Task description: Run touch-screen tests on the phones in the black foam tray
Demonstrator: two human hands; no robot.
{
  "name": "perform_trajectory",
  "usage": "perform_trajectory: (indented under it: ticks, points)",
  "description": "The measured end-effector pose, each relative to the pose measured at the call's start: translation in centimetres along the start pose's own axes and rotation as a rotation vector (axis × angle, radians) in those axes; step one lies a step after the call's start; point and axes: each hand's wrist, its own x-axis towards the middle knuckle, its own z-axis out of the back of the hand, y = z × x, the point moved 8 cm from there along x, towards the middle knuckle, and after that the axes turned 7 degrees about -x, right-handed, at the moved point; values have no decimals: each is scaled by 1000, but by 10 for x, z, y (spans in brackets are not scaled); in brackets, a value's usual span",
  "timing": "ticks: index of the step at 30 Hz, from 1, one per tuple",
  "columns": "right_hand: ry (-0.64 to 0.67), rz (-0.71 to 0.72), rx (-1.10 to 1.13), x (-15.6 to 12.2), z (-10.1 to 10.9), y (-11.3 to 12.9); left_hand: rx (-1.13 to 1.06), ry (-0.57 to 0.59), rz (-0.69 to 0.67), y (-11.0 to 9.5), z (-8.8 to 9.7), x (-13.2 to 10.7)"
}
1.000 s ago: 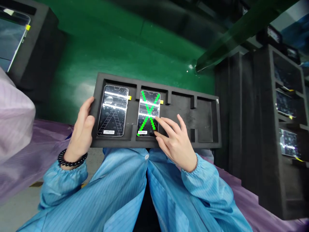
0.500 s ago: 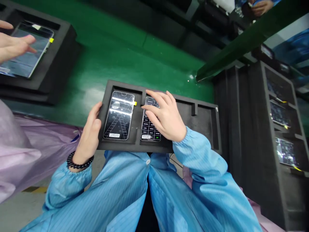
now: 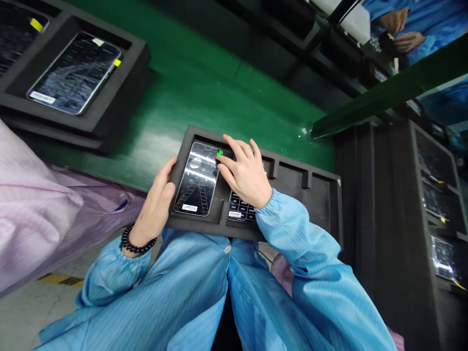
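A long black foam tray (image 3: 292, 181) lies across my lap against the green bench edge. My left hand (image 3: 155, 207) grips its left end, thumb over the rim. In the leftmost compartment is a smartphone (image 3: 197, 187) with a ladder-like line pattern on its dark screen and a white label at the bottom. A green patch shows at its upper right corner. My right hand (image 3: 248, 173) is spread above the tray, a fingertip at that corner, touching or just over the glass. Beneath this hand, a second smartphone (image 3: 239, 210) with a grid of buttons is partly covered.
On the left, stacked foam trays (image 3: 120, 92) hold phones with yellow tabs, beside a person's pink sleeve (image 3: 29, 195). More trays with phones stand on edge at the right (image 3: 395, 204). A green beam (image 3: 383, 87) crosses the upper right; beyond it, another person's hands (image 3: 405, 36) work.
My right hand has shifted from the second phone to the first phone's upper corner, where green now shows. The other person's hand has left the phone at the left. The view has shifted.
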Motion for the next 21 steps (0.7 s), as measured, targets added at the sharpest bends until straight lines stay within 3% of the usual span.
perform_trajectory:
  ticks: [14, 21]
  points:
    - [33, 172, 59, -15, 3, 51, -47, 16, -7, 1, -2, 1]
    - [-13, 281, 89, -24, 7, 78, -19, 19, -23, -1, -2, 0]
